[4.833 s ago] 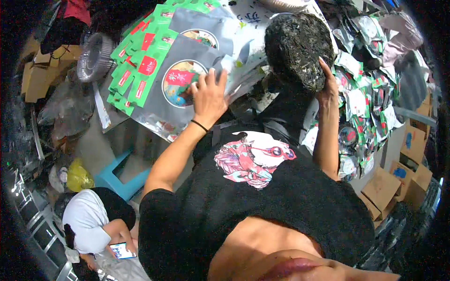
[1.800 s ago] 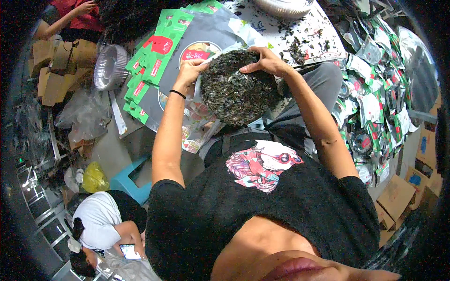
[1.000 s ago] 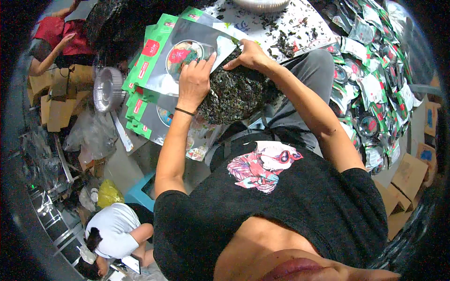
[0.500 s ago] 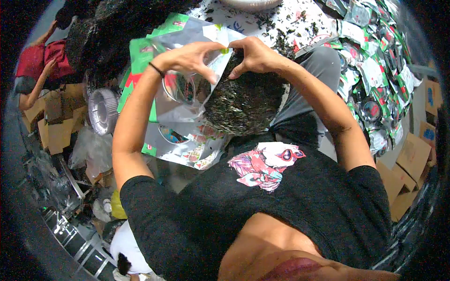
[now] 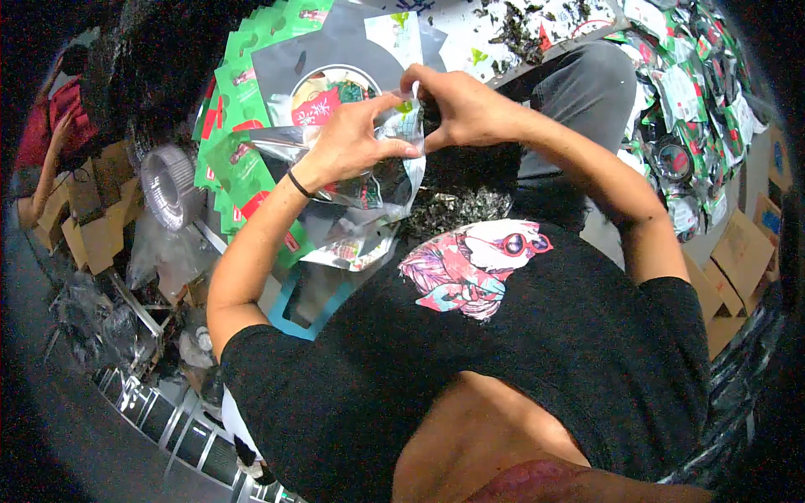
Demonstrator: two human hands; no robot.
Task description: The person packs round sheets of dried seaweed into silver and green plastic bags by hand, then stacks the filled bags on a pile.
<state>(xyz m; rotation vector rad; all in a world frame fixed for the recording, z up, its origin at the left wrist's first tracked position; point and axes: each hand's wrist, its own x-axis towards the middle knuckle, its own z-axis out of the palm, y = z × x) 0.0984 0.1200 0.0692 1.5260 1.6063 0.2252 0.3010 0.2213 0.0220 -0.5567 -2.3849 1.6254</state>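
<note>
My left hand (image 5: 356, 138) grips the edge of a silver foil pouch (image 5: 360, 180) with a clear window, held in front of my chest. My right hand (image 5: 457, 105) pinches the pouch's other edge at its mouth and presses on a round dark cake of dried seaweed (image 5: 461, 184) that sits partly inside the pouch. The cake's lower rim shows above the print on my black shirt. A black band circles my left wrist.
A fanned stack of green and silver pouches (image 5: 251, 126) lies to my left. A white table (image 5: 503, 25) strewn with dark crumbs is ahead. Filled packets (image 5: 696, 117) pile up on the right, beside cardboard boxes (image 5: 742, 251). Another person (image 5: 50, 142) sits far left.
I held the dark cake up, then lowered it to my lap, picked a silver pouch off the stack with my left hand, and both hands now work the cake into the pouch's mouth.
</note>
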